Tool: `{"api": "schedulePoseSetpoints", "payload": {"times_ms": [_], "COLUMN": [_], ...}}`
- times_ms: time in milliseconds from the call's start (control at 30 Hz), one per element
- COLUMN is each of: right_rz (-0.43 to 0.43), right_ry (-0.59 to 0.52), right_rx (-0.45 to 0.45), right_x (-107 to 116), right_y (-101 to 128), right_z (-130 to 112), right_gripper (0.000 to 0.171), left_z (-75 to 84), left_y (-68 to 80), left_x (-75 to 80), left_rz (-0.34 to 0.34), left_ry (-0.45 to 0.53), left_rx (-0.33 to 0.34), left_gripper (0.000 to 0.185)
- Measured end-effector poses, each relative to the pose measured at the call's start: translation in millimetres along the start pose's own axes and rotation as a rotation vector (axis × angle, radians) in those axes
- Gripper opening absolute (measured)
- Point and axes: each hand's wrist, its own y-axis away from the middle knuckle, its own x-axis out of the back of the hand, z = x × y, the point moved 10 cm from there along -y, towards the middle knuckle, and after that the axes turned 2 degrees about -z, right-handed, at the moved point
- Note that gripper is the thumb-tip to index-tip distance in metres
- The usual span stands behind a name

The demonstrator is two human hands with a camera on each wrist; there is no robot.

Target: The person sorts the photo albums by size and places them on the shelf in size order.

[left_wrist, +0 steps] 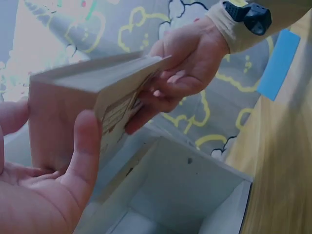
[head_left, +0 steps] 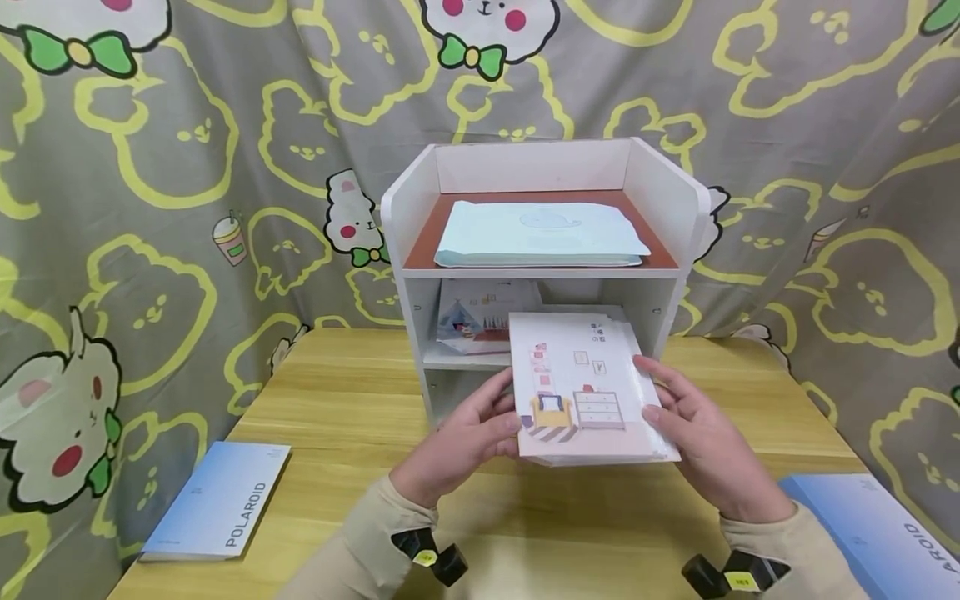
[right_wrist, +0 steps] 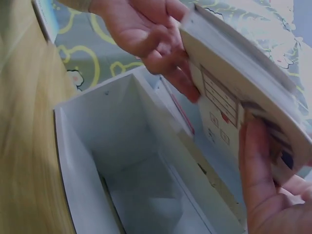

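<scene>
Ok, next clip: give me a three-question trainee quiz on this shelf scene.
1. True or false: both hands hold the pink notebook.
2. What lies on the top tier of the shelf? A) pale blue stack B) mug C) scissors
3. Which word is printed on the blue book at the table's left edge?

Key: 1 true, the left hand and right hand grip its side edges. 2 A. 3 POLAROID.

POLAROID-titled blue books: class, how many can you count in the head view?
2. One POLAROID book lies at the table's front left corner; the other POLAROID book lies at the front right, partly cut off by the frame.
</scene>
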Motion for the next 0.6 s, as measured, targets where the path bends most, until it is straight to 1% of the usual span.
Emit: {"api": "schedulePoseSetpoints", "payload": {"times_ms": [100,167,233,267,300,333,433,500,533,567,600], "right_rz": [0.049,0.078,0.099,0.105,0.109,0.110,0.126,0.156,0.175,0.194,0.214], "right_ry": [-0.004,0.009,0.063,0.109,0.172,0.259,0.591,0.778,0.849,0.891,0.908], "right_rx": [0.011,0.003,-0.016,-0.030,-0.045,-0.058,-0.090,-0.106,-0.113,-0.122,-0.131], "right_x": [2.6,4.4,5.8,6.2,6.5,7.0,9.6,12.8,14.7,16.3,18.1], "right_y": [-1.7,-2.6,-3.4,-3.8,-4.0,-4.1,-3.6,-2.7,-2.4,-2.3,-2.3], "right_z": [0.8,2.8,4.4,5.3,5.8,6.2,5.9,5.6,5.6,5.8,6.4], "right_gripper": [0.061,0.061,0.061,0.061,0.061,0.063,0.073,0.080,0.083,0.084,0.084], "left_z": [0.3,-0.7,-2.5,-2.8,-3.3,-3.7,-4.2,-4.4,-3.8,-2.6,-1.1], "left_y": [-5.9,-10.8,-16.1,-18.6,-21.0,-23.1,-27.9,-28.8,-28.5,-27.9,-26.3], "left_x": [3.8,5.9,7.9,8.6,9.6,10.4,11.9,12.1,11.9,11.2,10.9], "left_rz": [0.055,0.088,0.120,0.134,0.152,0.167,0.199,0.206,0.205,0.200,0.198], "left_ry": [0.011,0.020,0.043,0.056,0.066,0.076,0.092,0.078,0.064,0.043,0.007], "left_rx": [-0.023,-0.031,-0.034,-0.038,-0.038,-0.040,-0.040,-0.033,-0.032,-0.035,-0.036], "left_gripper": [0.063,0.059,0.057,0.056,0.055,0.055,0.053,0.052,0.052,0.052,0.054]}}
